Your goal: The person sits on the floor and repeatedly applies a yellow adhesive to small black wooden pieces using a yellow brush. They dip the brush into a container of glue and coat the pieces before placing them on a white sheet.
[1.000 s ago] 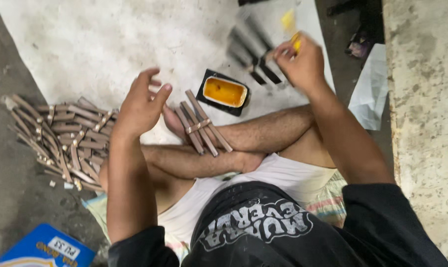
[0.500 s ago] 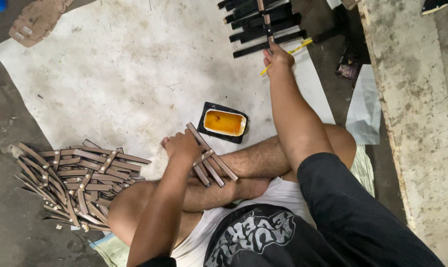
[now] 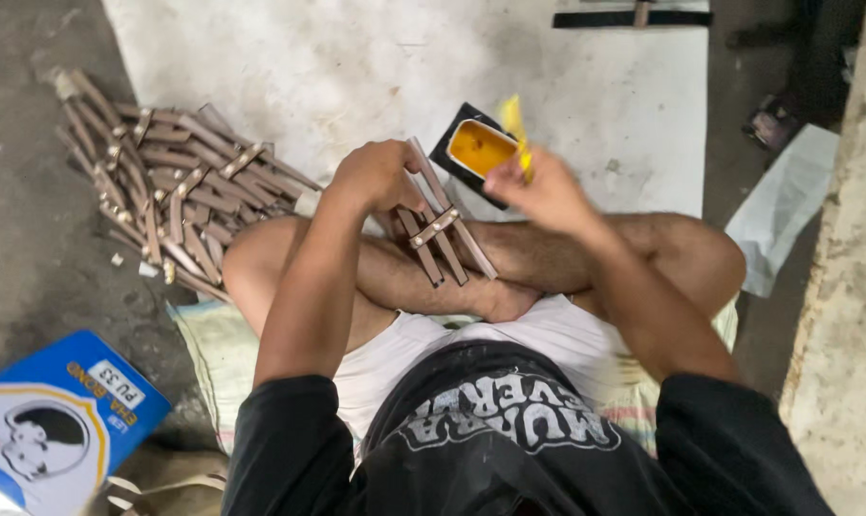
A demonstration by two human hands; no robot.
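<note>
1. Where the person sits cross-legged on the floor, a large white sheet (image 3: 290,57) covers the ground from 10 to 1 o'clock and forms the biggest surface in view.
2. A blue and white box (image 3: 51,420) lies at 8 o'clock, well apart from both hands.
3. A pile of brown strap pieces (image 3: 165,191) with pale cross bands occupies the 10 o'clock sector, lying partly on the sheet and partly on the bare floor, just beside the person's left knee.
4. A folded white paper (image 3: 782,205) lies at 3 o'clock, off the sheet's edge.
5. A long black strip (image 3: 634,17) lies flat at 1 o'clock, near the top edge of the sheet.
6. The left hand (image 3: 376,177) is at centre, above the crossed shins, with its fingers curled shut around the upper end of a strap assembly (image 3: 443,229).
7. The strap assembly consists of several brown strips joined by a pale cross band; it slants down toward 4 o'clock and rests across the shin.
8. The right hand (image 3: 548,191) is just beside the assembly, at its 3 o'clock, with fingers pinched on a yellow brush (image 3: 514,129); motion blur hides the exact grip.
9. A black tray of yellow glue (image 3: 481,148) sits on the sheet at 12 o'clock from the hands, and the brush tip appears over its right edge.
</note>
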